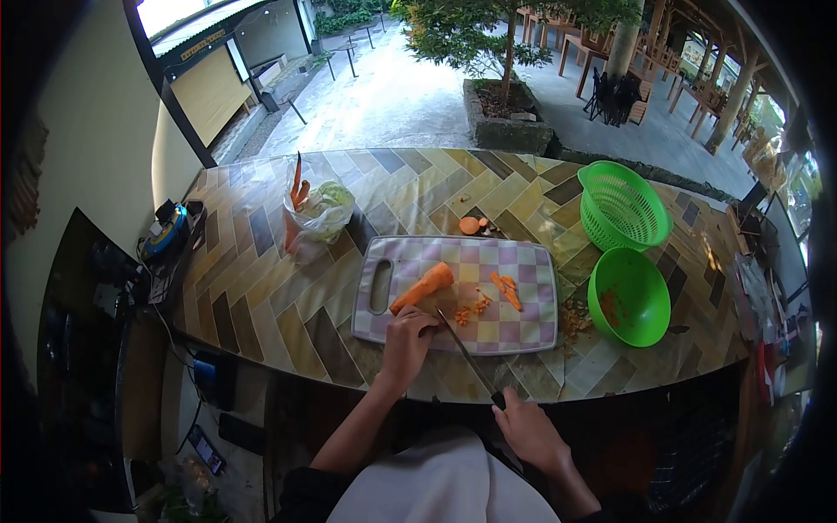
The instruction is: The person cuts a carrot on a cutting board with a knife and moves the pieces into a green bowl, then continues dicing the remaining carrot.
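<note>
A knife (466,349) is in my right hand (530,431), its fingers wrapped round the dark handle, the blade pointing up and left over the front edge of the checked cutting board (401,247). My left hand (408,342) is closed at the board's lower left edge beside the blade tip; what its fingers pinch is too small to make out. Just above it lies a thick peeled carrot piece (423,288). Small diced carrot bits (462,317) lie right of the blade, and carrot strips (506,290) rest farther right on the board.
Behind the board are carrot end pieces (470,226). A plastic bag (321,212) with vegetables stands back left. To the right are a green colander (623,207) and a green bowl (649,301) with orange bits inside. Peelings (575,319) lie between board and bowl.
</note>
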### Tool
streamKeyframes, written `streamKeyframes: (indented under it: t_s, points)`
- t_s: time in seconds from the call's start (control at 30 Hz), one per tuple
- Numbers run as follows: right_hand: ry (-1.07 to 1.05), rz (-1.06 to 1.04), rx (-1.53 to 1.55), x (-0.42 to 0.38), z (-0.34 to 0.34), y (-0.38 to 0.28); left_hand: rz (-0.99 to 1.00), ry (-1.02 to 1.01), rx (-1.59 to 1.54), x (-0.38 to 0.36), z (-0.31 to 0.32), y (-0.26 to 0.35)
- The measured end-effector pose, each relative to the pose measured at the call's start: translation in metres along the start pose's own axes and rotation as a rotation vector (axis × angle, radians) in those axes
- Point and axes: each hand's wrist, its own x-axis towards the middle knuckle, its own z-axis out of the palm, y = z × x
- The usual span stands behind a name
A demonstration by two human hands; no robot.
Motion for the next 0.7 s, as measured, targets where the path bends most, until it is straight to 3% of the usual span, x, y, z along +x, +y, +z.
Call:
streamKeyframes:
  t_s: [0.33, 0.6, 0.7]
  points:
    - [0.031, 0.007, -0.106, -0.004, -0.018, -0.003, 0.042, 0.017, 0.051, -0.005, 0.003, 0.002]
    - [0.103, -0.002, 0.176, -0.012, -0.026, 0.017, 0.074, -0.045, 0.086, 0.01, 0.021, 0.005]
    - [0.182, -0.001, 0.182, -0.017, -0.024, 0.021, -0.068, 0.013, -0.108, 0.014, 0.031, 0.007]
